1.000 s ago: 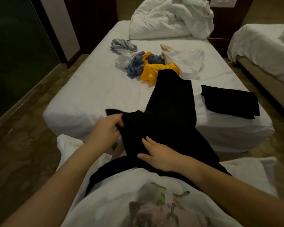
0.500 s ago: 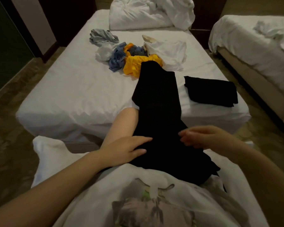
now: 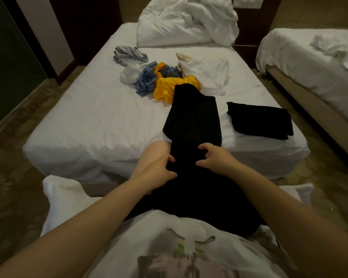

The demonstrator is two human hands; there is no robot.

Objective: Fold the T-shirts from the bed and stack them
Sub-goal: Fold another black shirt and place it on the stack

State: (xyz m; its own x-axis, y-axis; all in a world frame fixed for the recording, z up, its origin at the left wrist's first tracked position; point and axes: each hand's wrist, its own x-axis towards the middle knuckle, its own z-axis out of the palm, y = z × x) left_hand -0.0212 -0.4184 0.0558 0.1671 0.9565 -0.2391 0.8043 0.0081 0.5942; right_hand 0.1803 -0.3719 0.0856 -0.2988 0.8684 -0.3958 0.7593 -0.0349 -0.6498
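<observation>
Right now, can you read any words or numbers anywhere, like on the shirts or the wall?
No readable text anywhere.
Worn white T-shirt: a printed picture, no letters I can make out.
Wall switch plate: too blurred to show any marking.
Pile of clothes and folded black T-shirt: no labels showing.

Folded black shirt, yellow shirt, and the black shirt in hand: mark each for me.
folded black shirt (image 3: 259,121), head view, middle of its top face.
yellow shirt (image 3: 165,90), head view, crumpled near part.
black shirt in hand (image 3: 193,121), head view, its far flat half.
</observation>
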